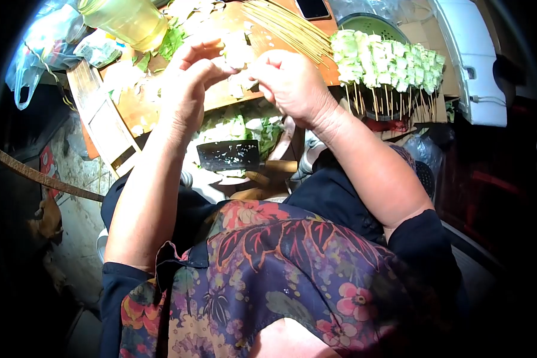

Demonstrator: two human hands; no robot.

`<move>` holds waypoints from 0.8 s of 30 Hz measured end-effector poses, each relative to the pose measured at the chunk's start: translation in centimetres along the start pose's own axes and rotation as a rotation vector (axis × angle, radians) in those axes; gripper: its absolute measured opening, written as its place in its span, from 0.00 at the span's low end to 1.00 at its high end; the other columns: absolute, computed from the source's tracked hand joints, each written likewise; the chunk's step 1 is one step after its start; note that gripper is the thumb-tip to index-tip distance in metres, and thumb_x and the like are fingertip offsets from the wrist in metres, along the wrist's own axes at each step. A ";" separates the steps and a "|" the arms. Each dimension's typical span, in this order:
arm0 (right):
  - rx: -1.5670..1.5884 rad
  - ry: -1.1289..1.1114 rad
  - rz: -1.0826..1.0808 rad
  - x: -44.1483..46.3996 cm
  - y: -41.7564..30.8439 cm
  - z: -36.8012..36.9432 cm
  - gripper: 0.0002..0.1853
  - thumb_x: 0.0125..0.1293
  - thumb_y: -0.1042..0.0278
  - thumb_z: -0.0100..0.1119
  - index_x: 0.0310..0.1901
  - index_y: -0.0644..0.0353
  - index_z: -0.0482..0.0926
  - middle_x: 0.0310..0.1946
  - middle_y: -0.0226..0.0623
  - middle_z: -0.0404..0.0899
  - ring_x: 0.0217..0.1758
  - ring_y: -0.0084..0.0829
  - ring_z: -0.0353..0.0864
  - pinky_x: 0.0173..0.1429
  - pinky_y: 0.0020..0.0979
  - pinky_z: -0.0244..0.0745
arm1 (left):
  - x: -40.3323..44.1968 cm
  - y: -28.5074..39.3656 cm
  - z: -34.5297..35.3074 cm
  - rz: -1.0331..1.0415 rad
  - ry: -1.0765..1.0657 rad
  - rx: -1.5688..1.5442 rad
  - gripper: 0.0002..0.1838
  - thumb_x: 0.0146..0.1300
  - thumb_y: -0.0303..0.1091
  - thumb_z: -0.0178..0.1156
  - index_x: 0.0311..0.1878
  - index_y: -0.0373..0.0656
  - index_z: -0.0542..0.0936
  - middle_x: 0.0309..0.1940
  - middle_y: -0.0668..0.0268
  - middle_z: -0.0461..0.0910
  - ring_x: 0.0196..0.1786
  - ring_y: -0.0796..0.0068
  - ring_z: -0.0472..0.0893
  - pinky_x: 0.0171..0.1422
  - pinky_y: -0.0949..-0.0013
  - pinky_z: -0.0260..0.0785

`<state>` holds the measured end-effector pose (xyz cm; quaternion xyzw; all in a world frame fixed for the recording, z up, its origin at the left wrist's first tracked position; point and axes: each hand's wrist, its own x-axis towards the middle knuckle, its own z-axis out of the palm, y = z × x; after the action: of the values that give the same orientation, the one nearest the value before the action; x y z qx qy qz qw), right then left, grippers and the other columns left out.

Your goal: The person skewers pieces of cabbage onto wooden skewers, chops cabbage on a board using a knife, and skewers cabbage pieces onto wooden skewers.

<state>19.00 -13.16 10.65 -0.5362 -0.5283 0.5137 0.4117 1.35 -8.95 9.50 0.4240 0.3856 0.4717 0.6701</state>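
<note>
Over the near edge of the wooden table (218,101), my left hand (191,77) holds pale green cabbage pieces (235,52) between thumb and fingers. My right hand (289,83) is close beside them on the right, thumb and fingers pinched; what it grips is too small and overexposed to make out. Beyond my hands lies a bundle of bare wooden skewers (289,27). Cabbage-loaded skewers (388,62) rest in rows at the right, their bare ends pointing toward me.
A jar of yellowish liquid (125,24) and plastic bags (48,42) are at the upper left. Below the table, a cleaver (228,155) lies over a container of cut cabbage. A phone (312,8), green colander (373,25) and white foam box (471,65) are at the upper right.
</note>
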 end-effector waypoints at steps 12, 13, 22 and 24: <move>0.219 0.092 0.097 -1.0 -1.1 -2.7 0.09 0.68 0.67 0.55 0.32 0.62 0.78 0.14 0.22 0.67 0.12 0.11 0.59 0.15 0.17 0.52 | 3.8 -7.1 -0.1 -0.251 0.062 1.065 0.19 0.62 0.43 0.64 0.47 0.36 0.80 0.28 0.60 0.82 0.23 0.76 0.78 0.31 0.71 0.73; 0.189 0.093 0.090 -1.1 -1.0 -2.8 0.09 0.68 0.66 0.55 0.32 0.62 0.78 0.14 0.22 0.67 0.12 0.11 0.59 0.15 0.16 0.52 | 4.0 -8.0 -0.4 -0.252 0.055 1.066 0.19 0.62 0.43 0.64 0.47 0.36 0.80 0.28 0.60 0.82 0.23 0.76 0.78 0.31 0.71 0.73; 0.108 0.082 0.011 -1.4 -0.8 -3.4 0.11 0.67 0.66 0.55 0.31 0.64 0.79 0.14 0.21 0.67 0.15 0.11 0.61 0.20 0.17 0.55 | 4.2 -7.5 1.3 -0.348 -0.018 1.358 0.18 0.53 0.44 0.64 0.38 0.37 0.81 0.33 0.49 0.83 0.40 0.58 0.84 0.48 0.63 0.74; 0.096 0.086 0.030 -1.4 -1.0 -3.6 0.11 0.65 0.65 0.55 0.30 0.64 0.80 0.15 0.26 0.72 0.19 0.15 0.68 0.25 0.22 0.63 | 3.9 -8.3 1.1 -0.277 -0.012 1.378 0.17 0.51 0.42 0.66 0.37 0.36 0.81 0.29 0.50 0.83 0.37 0.56 0.83 0.47 0.62 0.74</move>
<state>22.49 -14.09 12.31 -0.5453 -0.4766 0.5211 0.4516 5.90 -7.05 1.74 0.7017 0.6434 0.0277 0.3048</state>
